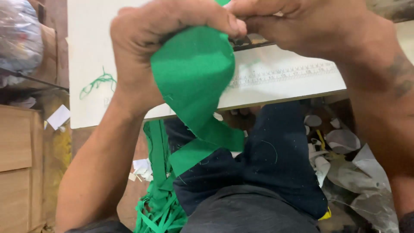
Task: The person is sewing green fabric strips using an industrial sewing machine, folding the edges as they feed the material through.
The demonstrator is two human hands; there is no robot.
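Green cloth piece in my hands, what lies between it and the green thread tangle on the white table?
Only bare white table top lies between the green cloth piece and green thread tangle, besides the left hand, in the head view.

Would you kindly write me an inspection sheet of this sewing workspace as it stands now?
Surface: white table with a printed ruler scale near its front edge.
Job's things: green fabric piece bunched above the table edge, its tail hanging toward the lap.
Clutter: loose green thread on the table; green fabric strips piled on the floor; paper scraps and plastic wrap below.
Grippers: left hand grips the fabric; right hand pinches its top edge.
Cables: nothing seen.
Surroundings: wooden drawers at left; the person's dark trousers under the table.
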